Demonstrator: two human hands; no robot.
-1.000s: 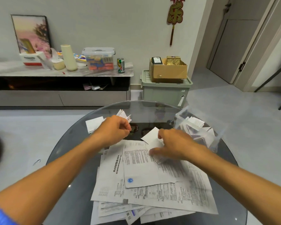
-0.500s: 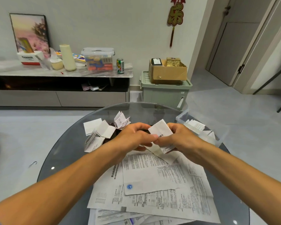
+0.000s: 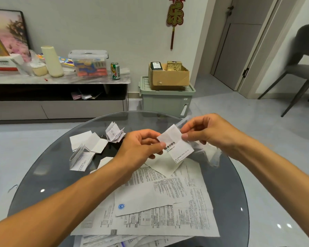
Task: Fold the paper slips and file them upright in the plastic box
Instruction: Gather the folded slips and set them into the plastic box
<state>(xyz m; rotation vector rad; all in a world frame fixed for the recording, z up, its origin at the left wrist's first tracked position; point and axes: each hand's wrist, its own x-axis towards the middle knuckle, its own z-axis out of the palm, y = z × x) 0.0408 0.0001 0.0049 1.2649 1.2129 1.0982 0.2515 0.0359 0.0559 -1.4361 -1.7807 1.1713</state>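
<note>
I see the paper slip (image 3: 175,145) held in the air above the round glass table (image 3: 48,168), between both hands. Left hand (image 3: 141,148) pinches its left edge, thumb on top, fingers curled under. Right hand (image 3: 205,132) pinches the upper right corner between thumb and forefinger. The slip is partly folded, creased across the middle; its long axis runs from upper left down to lower right, printed end toward me, blank end away. A lower flap hangs down toward the pile.

The plastic box (image 3: 210,154) sits on the table under and just behind the right hand. It is transparent and mostly hidden by the wrist, so I cannot tell what is in it.

Flat printed sheets (image 3: 168,202) lie stacked on the near half of the table, directly below the slip. Folded slips (image 3: 89,148) lie loose on the far left of the glass, some half sprung open. Beyond the table: a green storage bin (image 3: 166,102) with a cardboard box (image 3: 168,77) on top, and a low cabinet (image 3: 57,97) along the wall.
</note>
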